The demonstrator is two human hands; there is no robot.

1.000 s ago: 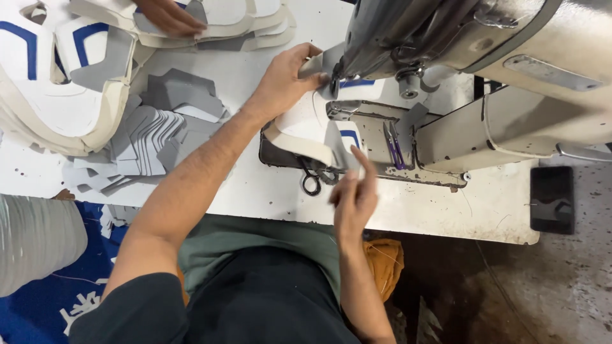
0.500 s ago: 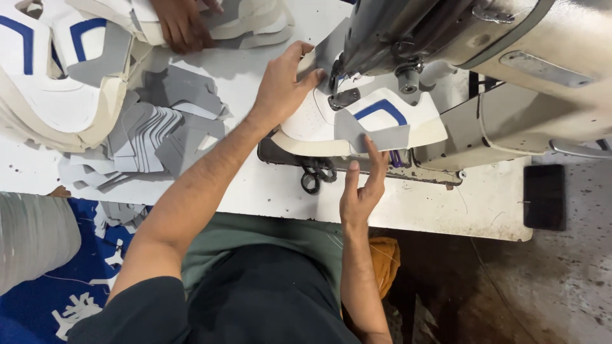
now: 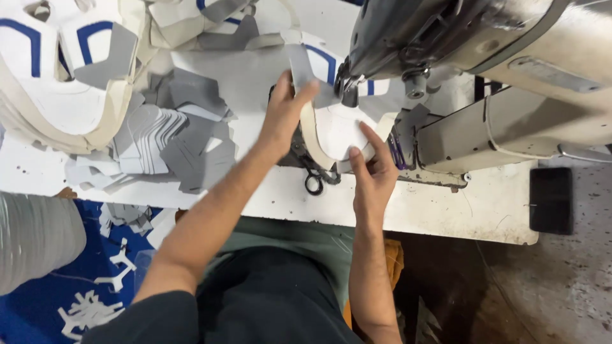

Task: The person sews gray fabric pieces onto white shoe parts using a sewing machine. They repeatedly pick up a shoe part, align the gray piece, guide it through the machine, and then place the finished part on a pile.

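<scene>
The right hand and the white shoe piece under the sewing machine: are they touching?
Touching. The head view shows the right hand with its fingers pressed flat on the white shoe piece, no gap between them.

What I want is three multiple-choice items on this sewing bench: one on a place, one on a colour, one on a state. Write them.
1. The scissors lie:
A. on the floor
B. on the white table, between the hands
C. on top of the sewing machine

2. The stripe on the white shoe piece is:
A. red
B. blue
C. green

3. The left hand:
A. pinches a grey strip
B. rests empty
C. holds the scissors

Key:
1 B, the handles show at the table's front.
2 B, a blue band runs beside the needle.
3 A, thumb and fingers close on the strip.
</scene>
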